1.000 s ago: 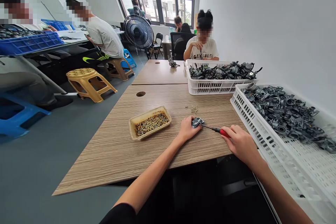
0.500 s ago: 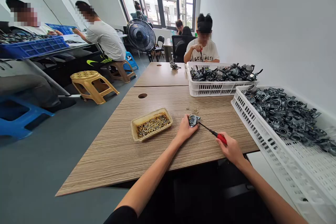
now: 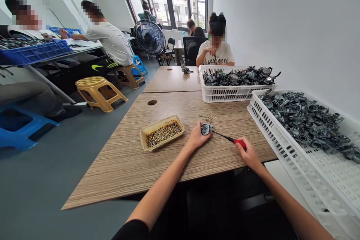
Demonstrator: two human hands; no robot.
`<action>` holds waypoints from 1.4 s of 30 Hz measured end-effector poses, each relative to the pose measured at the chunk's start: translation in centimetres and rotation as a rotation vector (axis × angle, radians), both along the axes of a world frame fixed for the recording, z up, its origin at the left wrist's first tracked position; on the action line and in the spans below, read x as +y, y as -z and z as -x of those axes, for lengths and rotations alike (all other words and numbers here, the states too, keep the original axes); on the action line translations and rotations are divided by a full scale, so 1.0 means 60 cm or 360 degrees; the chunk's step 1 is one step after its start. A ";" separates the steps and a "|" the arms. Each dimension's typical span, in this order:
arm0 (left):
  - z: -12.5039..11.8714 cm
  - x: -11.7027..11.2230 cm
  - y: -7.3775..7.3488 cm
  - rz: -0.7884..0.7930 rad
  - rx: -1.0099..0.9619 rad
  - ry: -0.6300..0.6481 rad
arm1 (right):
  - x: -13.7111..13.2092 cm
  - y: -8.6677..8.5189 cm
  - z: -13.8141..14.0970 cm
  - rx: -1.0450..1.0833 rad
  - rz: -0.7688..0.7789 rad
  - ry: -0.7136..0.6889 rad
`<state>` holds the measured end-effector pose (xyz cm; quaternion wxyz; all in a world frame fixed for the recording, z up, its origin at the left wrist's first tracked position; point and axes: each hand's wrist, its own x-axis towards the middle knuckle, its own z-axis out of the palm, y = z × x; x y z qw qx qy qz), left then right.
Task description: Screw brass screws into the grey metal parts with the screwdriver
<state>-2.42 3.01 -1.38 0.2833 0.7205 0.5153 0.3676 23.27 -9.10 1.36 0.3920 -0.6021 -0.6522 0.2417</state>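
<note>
My left hand [image 3: 197, 137] is closed around a small grey metal part [image 3: 205, 128] that rests on the wooden table [image 3: 126, 165]. My right hand [image 3: 249, 152] grips the red handle of a screwdriver [image 3: 228, 138]. The screwdriver's thin black shaft runs left and its tip meets the metal part. A shallow tan tray of brass screws [image 3: 161, 132] lies just left of my left hand. A few loose screws [image 3: 208, 117] lie on the table beyond the part.
Two white baskets hold several grey metal parts, one at the right [image 3: 281, 140] and one at the back [image 3: 230, 92]. A person in a white shirt [image 3: 216, 50] sits across the table. Other people sit at the left near a blue crate [image 3: 33, 50], stools [image 3: 94, 88] and a fan [image 3: 149, 37].
Both hands have slid slightly away from me across the table, the screwdriver still on the part. The view has shifted a little.
</note>
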 end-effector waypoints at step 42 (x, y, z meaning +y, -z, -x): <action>0.003 -0.002 0.014 -0.0073 -0.0021 0.0059 | 0.004 0.001 -0.007 0.0028 0.0097 -0.0095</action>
